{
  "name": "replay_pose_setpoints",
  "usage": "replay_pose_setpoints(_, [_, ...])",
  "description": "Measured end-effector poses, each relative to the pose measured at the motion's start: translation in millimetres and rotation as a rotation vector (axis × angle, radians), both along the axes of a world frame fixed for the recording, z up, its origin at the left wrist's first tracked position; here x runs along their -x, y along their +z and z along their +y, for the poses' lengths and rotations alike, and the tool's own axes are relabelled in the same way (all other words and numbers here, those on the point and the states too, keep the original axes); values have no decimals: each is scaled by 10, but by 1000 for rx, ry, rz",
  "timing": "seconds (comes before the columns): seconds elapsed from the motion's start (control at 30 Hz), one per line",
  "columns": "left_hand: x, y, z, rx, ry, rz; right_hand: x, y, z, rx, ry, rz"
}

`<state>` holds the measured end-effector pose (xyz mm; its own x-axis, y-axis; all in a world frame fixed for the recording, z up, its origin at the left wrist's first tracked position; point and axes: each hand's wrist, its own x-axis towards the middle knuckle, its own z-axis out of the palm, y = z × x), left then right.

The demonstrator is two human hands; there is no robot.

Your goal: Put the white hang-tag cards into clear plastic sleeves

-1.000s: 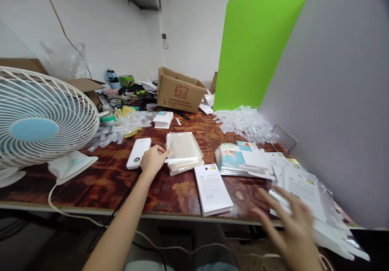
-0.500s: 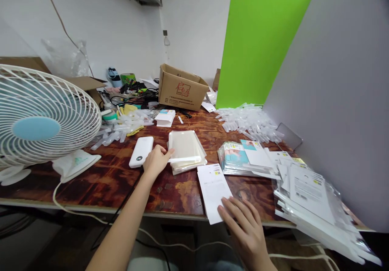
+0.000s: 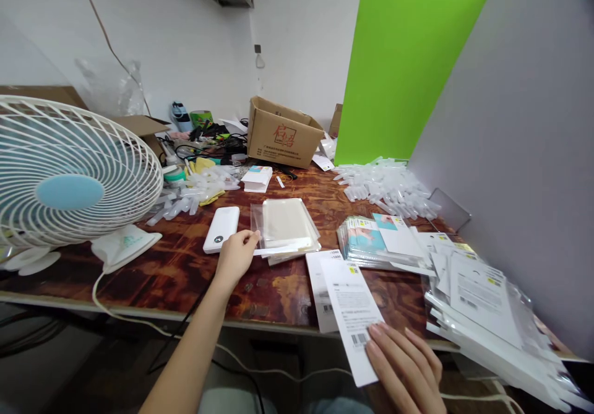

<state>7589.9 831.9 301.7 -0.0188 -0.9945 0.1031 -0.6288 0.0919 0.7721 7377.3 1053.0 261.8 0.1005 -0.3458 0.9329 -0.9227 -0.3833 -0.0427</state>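
My left hand rests at the near left corner of a stack of clear plastic bags, its fingers pinching a bag edge beside a white strip. A white power bank lies just left of those fingers. My right hand is shut on a white barcode card, which it holds tilted over the table's front edge. Beneath that card lies a second white card. Packaged cards with blue covers stand a little farther right.
A white desk fan stands at the left of the wooden table. Behind are a cardboard box and tangled cables. Small clear plastic pieces lie before a green board. Bagged cards pile up at right.
My right hand has come down from the right, taken the top white card and slid it right and toward me, uncovering the card beneath. My left hand has stayed at the bags.
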Motion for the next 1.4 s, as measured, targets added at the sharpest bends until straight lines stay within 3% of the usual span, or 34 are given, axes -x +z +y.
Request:
replay_pose_setpoints(0.13, [24,32,251,112,100,87,-189,167,-73,12,21,-22])
replay_pose_setpoints(0.27, [135,65,515,148,106,335,-357,222,-208,-49,111,62])
replay_pose_setpoints(0.33, [195,126,676,53,65,528,-431,205,-279,-17,150,35])
replay_pose_setpoints(0.47, [277,301,1006,-303,39,1156,-500,156,-369,0,211,41])
replay_pose_setpoints(0.57, [321,369,1189,-398,76,1350,-455,184,-373,-29,220,76])
replay_pose_setpoints(0.73, [393,338,1401,-460,163,1371,-360,294,-319,-18,177,163])
replay_pose_setpoints(0.83, [436,249,1525,-442,72,1296,-362,282,-316,-25,88,152])
replay_pose_setpoints(0.93, [470,103,1631,-399,38,1186,-353,222,-357,-100,10,-11])
replay_pose_setpoints(1.03, [457,5,1674,-357,52,1124,-299,177,-385,-252,121,-77])
replay_pose_setpoints(1.13, [402,29,1663,-301,8,1044,-238,158,-366,-369,251,-130])
replay_pose_setpoints(1.27, [362,123,1669,-277,-107,916,-189,146,-343,-471,334,-409])
replay_pose_setpoints(1.4, [413,70,1782,-356,-166,877,-143,188,-349,-521,418,-651])
